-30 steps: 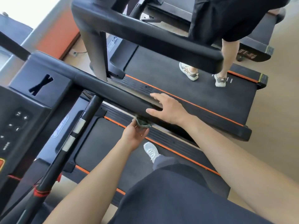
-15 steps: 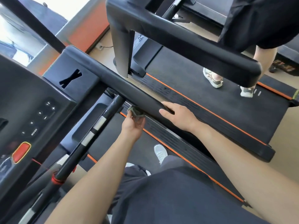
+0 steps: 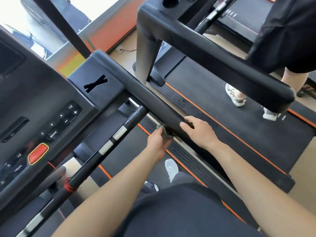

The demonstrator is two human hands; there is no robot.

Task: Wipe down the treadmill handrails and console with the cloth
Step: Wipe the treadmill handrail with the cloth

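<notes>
A thick black handrail (image 3: pixel 150 101) runs from the console toward the lower right. My left hand (image 3: pixel 158 142) holds a small grey cloth (image 3: pixel 164 131) against the underside of that rail, near its free end. My right hand (image 3: pixel 199 132) rests on top of the rail's end, fingers curled over it. The black console (image 3: pixel 42 106) fills the left side, with speed buttons and a red stop button (image 3: pixel 38 153). A thinner black bar with silver grip plates (image 3: pixel 112 139) crosses below the rail.
A second treadmill (image 3: pixel 222 117) stands to the right, with its own black handrail (image 3: pixel 222 55) above it. Another person stands on its belt in light sneakers (image 3: pixel 235 95). My white shoe (image 3: pixel 171 169) is on my treadmill's belt. A window and orange wall lie at the top left.
My left hand has kept the cloth under the rail, sliding along it toward the console, while my right hand stayed on the rail's end. The camera has swung left, showing more console.
</notes>
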